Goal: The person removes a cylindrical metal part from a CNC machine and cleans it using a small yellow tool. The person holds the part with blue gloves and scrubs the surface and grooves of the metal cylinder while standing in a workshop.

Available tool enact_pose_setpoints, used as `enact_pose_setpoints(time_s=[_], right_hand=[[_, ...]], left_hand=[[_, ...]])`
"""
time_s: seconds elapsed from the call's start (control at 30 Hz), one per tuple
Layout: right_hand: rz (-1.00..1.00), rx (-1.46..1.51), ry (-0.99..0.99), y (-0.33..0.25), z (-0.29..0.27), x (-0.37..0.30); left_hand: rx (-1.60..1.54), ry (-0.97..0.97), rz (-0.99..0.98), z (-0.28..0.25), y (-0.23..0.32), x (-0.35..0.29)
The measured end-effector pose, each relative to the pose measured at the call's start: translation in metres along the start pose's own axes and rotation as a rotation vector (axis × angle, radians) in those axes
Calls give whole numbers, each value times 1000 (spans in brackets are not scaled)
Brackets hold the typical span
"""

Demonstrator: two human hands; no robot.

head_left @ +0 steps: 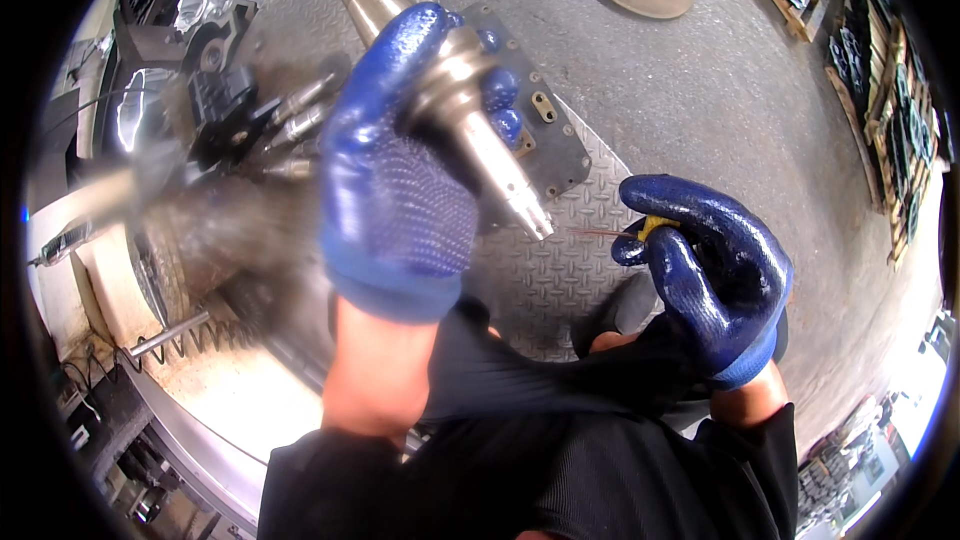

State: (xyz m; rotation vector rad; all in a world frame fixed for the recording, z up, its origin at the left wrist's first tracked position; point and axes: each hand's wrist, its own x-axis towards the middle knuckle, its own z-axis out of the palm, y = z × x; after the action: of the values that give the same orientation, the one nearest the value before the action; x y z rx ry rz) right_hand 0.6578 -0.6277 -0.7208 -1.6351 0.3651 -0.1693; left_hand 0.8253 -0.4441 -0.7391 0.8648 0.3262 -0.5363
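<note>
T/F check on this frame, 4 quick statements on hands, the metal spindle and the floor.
1. The left hand holds a metal spindle. True.
2. Both hands are bare. False: both wear blue gloves.
3. The right hand holds something with a thin red tube aimed toward the spindle's lower tip. True.
4. The floor below is wooden planks. False: it is a metal tread plate on concrete.

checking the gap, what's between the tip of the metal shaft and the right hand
In the head view, a thin red straw sticks out from the right hand toward the metal shaft; below it lies checkered floor plate.
</note>
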Motion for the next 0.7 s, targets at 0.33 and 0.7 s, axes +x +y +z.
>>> enact_pose_setpoints(time_s=[0.33,0.7], right_hand=[[57,61,42,-4,5,2],[51,27,28,-5,1,3]], left_hand=[[175,-467,187,-21,-3,38],[132,-277,118,-2,-11,18]])
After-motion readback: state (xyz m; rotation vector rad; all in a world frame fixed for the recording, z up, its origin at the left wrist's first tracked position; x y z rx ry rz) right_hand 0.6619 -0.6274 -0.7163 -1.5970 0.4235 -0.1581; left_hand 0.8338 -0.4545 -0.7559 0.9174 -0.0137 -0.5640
